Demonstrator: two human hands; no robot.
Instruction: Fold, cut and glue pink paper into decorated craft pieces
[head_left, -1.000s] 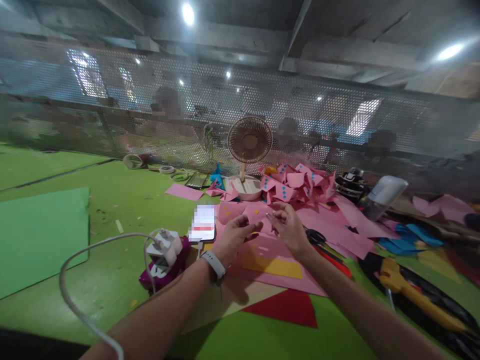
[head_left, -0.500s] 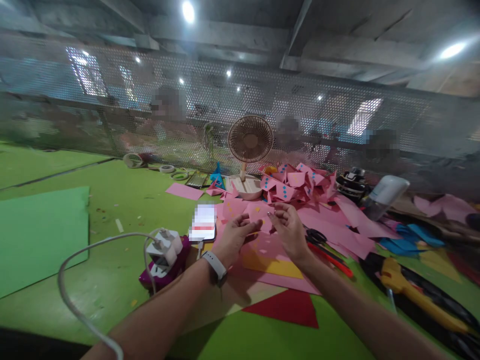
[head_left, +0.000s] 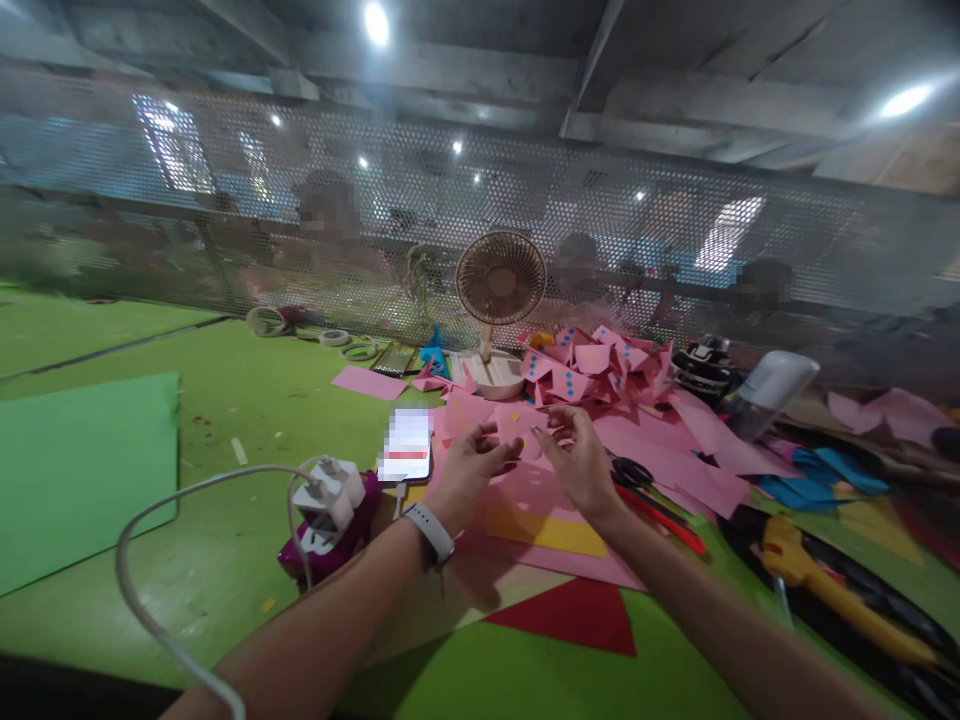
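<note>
My left hand [head_left: 469, 475], with a white watch on the wrist, and my right hand [head_left: 577, 458] hover close together over pink paper sheets [head_left: 525, 490] on the green table. Both have their fingers curled and pinched toward each other; what they hold is too small to make out. Under them lie a yellow strip [head_left: 544, 530] and a red paper triangle [head_left: 577, 612]. A heap of pink cut-outs with blue diamonds [head_left: 592, 365] sits just beyond my hands.
A phone [head_left: 406, 445] and a purple power strip with white plugs and cable [head_left: 330, 505] lie to the left. A small fan [head_left: 499, 300] stands behind. Scissors [head_left: 645, 490], a yellow tool [head_left: 817, 580] and a green sheet [head_left: 75, 470] flank the work. People sit beyond the mesh screen.
My hands stayed over the pink sheets, shifting only slightly; the fingers kept working at something tiny between them.
</note>
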